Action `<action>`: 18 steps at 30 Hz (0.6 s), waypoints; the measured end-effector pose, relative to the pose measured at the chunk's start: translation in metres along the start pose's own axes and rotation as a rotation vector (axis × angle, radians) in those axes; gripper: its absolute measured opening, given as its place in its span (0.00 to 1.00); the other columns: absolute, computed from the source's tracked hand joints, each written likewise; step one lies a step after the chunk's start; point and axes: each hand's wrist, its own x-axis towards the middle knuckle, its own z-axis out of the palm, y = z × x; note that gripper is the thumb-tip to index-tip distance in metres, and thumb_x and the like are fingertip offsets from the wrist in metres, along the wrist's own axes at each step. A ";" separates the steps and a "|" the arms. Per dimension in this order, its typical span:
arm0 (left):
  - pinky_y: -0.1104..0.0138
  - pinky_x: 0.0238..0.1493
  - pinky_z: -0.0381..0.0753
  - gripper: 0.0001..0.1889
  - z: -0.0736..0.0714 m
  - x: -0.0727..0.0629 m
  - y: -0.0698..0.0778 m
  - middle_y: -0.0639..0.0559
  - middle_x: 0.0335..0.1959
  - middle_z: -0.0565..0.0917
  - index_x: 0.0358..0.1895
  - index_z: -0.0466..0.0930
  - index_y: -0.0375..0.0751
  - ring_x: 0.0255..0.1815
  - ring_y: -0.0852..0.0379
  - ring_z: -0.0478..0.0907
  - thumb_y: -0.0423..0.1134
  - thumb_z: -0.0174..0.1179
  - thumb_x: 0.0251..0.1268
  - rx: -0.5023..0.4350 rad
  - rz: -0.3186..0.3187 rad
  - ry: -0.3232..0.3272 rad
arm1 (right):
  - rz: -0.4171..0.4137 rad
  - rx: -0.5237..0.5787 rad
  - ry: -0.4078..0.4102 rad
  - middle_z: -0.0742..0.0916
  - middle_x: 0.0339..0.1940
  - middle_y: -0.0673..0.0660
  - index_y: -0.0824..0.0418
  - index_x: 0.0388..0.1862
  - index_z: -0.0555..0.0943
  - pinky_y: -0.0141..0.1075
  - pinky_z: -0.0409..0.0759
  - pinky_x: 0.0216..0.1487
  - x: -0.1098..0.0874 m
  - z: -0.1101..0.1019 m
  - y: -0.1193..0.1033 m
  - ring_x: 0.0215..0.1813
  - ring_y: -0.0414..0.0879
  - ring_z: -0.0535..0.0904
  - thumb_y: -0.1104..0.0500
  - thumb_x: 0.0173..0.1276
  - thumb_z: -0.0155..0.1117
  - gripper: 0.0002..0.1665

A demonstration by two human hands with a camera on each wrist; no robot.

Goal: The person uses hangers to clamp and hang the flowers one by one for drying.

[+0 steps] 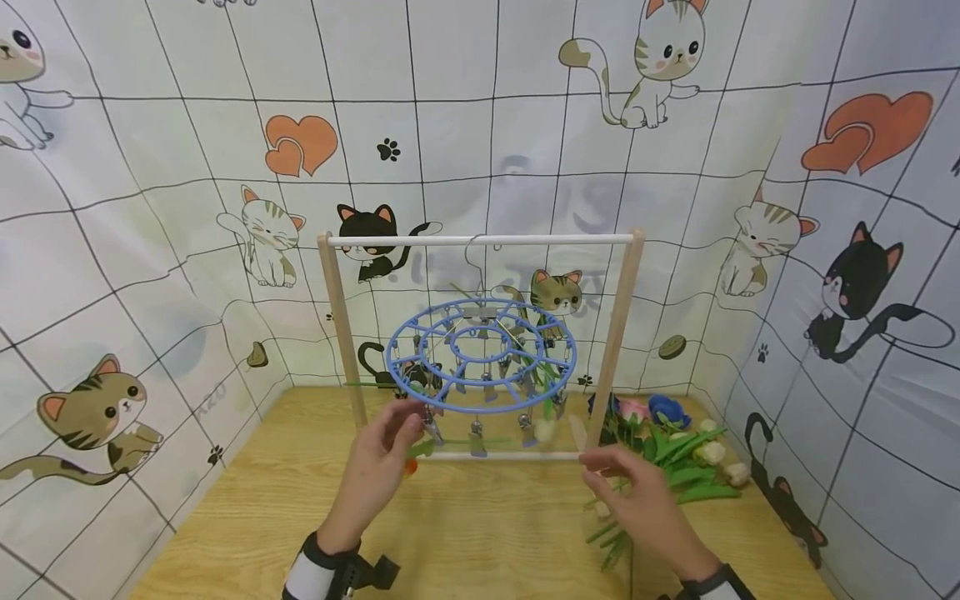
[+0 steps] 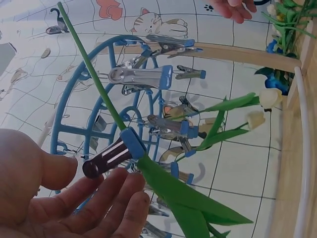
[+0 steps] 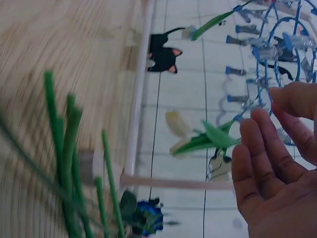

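A round blue clip hanger (image 1: 480,409) hangs from the white top bar (image 1: 555,240) of a stand, with metal clips all round its rings. At its near left my left hand (image 1: 378,458) has thumb and fingers spread loosely around a clip (image 2: 111,156). That clip bites the green stem (image 2: 91,64) of a flower whose leaf (image 2: 185,196) points down; an orange-red bloom (image 1: 410,467) shows below the hand in the head view. White tulips (image 2: 270,98) hang head down from other clips. My right hand (image 1: 641,500) holds nothing, its fingers relaxed by the stand's lower right corner.
Wooden posts (image 1: 618,333) rise on both sides of the hanger. A heap of flowers, with white tulips (image 1: 708,452) and a blue rose (image 1: 667,411), lies on the wooden table (image 1: 247,500) at right, under and beyond my right hand. A cat-patterned sheet (image 1: 450,150) surrounds the table.
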 end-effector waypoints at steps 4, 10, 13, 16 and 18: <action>0.75 0.65 0.88 0.17 -0.003 -0.005 -0.001 0.42 0.67 0.94 0.75 0.85 0.40 0.68 0.41 0.93 0.39 0.61 0.95 0.072 -0.008 0.039 | -0.027 -0.134 -0.033 0.95 0.56 0.45 0.46 0.61 0.92 0.40 0.95 0.54 -0.003 -0.012 0.016 0.55 0.41 0.92 0.64 0.79 0.81 0.18; 0.71 0.64 0.91 0.14 -0.006 -0.016 -0.005 0.46 0.64 0.95 0.71 0.87 0.39 0.66 0.44 0.93 0.36 0.63 0.93 0.159 0.004 0.063 | -0.028 -0.303 -0.170 0.94 0.56 0.47 0.50 0.58 0.93 0.46 0.96 0.55 -0.007 -0.028 0.039 0.57 0.53 0.94 0.72 0.71 0.82 0.23; 0.68 0.64 0.94 0.12 -0.005 -0.023 -0.008 0.48 0.63 0.95 0.68 0.89 0.40 0.64 0.45 0.94 0.35 0.64 0.92 0.201 0.013 0.084 | 0.023 -0.340 -0.292 0.92 0.56 0.48 0.50 0.55 0.94 0.48 0.95 0.56 -0.009 -0.034 0.049 0.57 0.54 0.92 0.75 0.68 0.79 0.24; 0.64 0.63 0.96 0.11 -0.004 -0.030 -0.011 0.48 0.62 0.96 0.66 0.90 0.40 0.62 0.47 0.95 0.33 0.65 0.91 0.237 0.040 0.106 | 0.083 -0.349 -0.395 0.90 0.57 0.49 0.48 0.52 0.94 0.54 0.94 0.59 -0.012 -0.037 0.058 0.59 0.53 0.89 0.78 0.64 0.76 0.28; 0.62 0.62 0.96 0.10 -0.003 -0.035 -0.013 0.49 0.60 0.96 0.64 0.91 0.41 0.59 0.48 0.95 0.31 0.65 0.90 0.250 0.063 0.121 | 0.092 -0.371 -0.430 0.89 0.58 0.49 0.46 0.51 0.94 0.58 0.93 0.61 -0.015 -0.038 0.062 0.61 0.53 0.87 0.78 0.61 0.77 0.30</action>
